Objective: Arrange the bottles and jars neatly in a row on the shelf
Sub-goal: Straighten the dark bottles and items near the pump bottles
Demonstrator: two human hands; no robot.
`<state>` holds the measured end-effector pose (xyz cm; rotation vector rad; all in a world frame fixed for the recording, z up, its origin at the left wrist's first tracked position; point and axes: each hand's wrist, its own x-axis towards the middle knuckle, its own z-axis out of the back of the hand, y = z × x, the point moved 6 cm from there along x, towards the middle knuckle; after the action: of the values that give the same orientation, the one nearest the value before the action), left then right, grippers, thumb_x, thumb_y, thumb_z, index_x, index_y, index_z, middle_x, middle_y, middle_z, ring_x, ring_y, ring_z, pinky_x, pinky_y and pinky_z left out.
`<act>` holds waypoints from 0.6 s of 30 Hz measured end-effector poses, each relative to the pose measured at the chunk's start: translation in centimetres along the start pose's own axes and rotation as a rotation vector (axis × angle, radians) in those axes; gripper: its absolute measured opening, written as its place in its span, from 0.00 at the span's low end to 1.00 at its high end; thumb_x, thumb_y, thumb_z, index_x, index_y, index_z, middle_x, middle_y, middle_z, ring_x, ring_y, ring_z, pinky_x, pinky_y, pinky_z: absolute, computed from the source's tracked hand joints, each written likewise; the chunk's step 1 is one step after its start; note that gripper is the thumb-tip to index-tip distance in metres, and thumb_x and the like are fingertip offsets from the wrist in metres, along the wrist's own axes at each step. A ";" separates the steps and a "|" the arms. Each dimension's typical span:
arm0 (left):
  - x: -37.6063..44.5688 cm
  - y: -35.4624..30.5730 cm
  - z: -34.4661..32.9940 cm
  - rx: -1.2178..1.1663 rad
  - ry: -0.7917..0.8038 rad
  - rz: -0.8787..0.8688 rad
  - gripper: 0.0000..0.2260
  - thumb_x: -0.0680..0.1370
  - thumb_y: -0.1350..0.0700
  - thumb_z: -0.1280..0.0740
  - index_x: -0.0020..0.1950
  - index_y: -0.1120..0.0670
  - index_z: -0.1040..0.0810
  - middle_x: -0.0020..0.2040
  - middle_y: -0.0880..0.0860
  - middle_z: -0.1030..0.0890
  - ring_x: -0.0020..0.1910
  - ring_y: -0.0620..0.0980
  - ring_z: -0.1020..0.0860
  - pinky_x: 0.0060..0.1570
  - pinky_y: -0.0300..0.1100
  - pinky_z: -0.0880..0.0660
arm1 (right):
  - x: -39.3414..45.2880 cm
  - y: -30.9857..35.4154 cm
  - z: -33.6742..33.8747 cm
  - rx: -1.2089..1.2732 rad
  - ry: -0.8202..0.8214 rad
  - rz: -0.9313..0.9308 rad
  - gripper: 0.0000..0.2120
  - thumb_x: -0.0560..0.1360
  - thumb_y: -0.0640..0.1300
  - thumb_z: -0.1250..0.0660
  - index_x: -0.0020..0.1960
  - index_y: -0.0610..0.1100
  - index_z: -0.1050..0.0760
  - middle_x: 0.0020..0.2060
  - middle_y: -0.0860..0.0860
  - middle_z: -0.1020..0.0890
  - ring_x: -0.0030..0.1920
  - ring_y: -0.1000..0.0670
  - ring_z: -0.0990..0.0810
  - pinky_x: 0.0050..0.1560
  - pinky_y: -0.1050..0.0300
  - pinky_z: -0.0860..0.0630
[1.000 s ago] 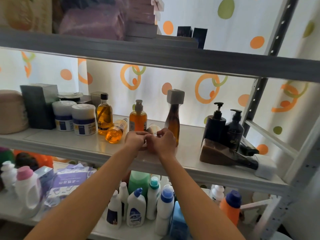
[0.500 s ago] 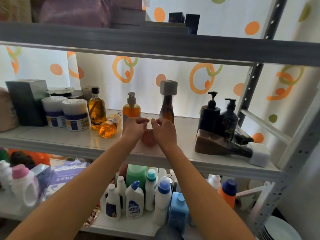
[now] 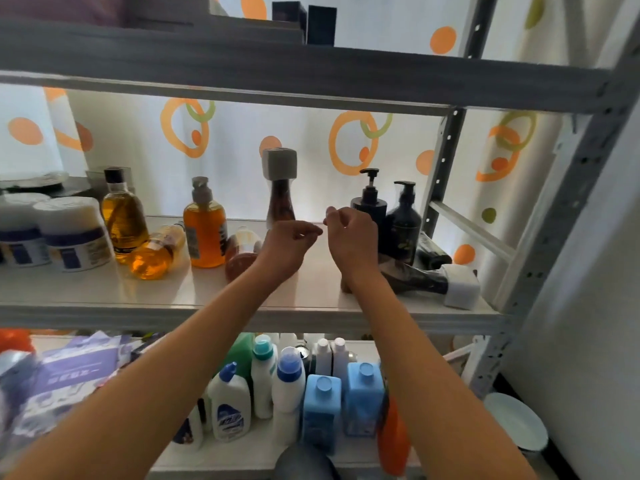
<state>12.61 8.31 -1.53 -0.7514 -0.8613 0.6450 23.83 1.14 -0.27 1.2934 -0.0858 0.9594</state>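
Both hands hover above the middle shelf (image 3: pixel 311 306), the left hand (image 3: pixel 289 242) and right hand (image 3: pixel 349 233) each with fingertips pinched together, a thin clear strip seemingly stretched between them. Just left of the left hand a small amber bottle (image 3: pixel 239 261) lies on the shelf beside an upright orange pump bottle (image 3: pixel 204 226). Behind stands a tall brown bottle (image 3: pixel 280 188); two dark pump bottles (image 3: pixel 384 216) stand to the right.

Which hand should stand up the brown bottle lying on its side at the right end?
Probably the right hand: it hovers nearest the toppled brown bottle, almost above it. The left hand is farther, nearer the orange pump bottle.
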 end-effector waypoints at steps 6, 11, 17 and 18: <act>0.8 0.5 -6.2 -0.044 0.188 0.021 0.32 0.70 0.49 0.24 0.71 0.52 0.31 0.65 0.50 0.26 0.61 0.50 0.26 0.55 0.43 0.26 | 1.8 -3.2 4.3 -0.194 -0.024 -0.004 0.18 0.81 0.49 0.41 0.39 0.42 0.22 0.31 0.50 0.22 0.31 0.56 0.25 0.34 0.62 0.35; 1.5 1.5 -9.5 0.008 0.356 0.040 0.38 0.64 0.49 0.20 0.71 0.50 0.32 0.68 0.50 0.27 0.65 0.50 0.29 0.60 0.43 0.30 | 2.0 -7.5 5.2 -0.354 0.087 -0.101 0.14 0.78 0.47 0.39 0.38 0.44 0.21 0.32 0.50 0.20 0.33 0.52 0.23 0.36 0.60 0.32; 2.2 2.2 -10.1 0.092 0.344 0.026 0.39 0.64 0.57 0.20 0.72 0.53 0.33 0.69 0.53 0.29 0.66 0.53 0.30 0.61 0.44 0.30 | 1.3 -9.4 5.0 -0.426 0.128 -0.142 0.13 0.78 0.48 0.39 0.43 0.43 0.19 0.36 0.49 0.20 0.38 0.47 0.23 0.42 0.57 0.31; 2.2 2.1 -10.0 0.111 0.337 0.011 0.39 0.64 0.57 0.20 0.72 0.53 0.33 0.68 0.53 0.29 0.65 0.53 0.29 0.61 0.44 0.29 | 1.2 -9.2 5.0 -0.428 0.114 -0.137 0.13 0.78 0.48 0.39 0.45 0.43 0.18 0.37 0.48 0.19 0.39 0.47 0.23 0.42 0.57 0.30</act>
<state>21.75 8.05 -6.59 -0.7388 -0.5091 0.5510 32.69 -2.02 -5.08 0.8388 -0.1060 0.8397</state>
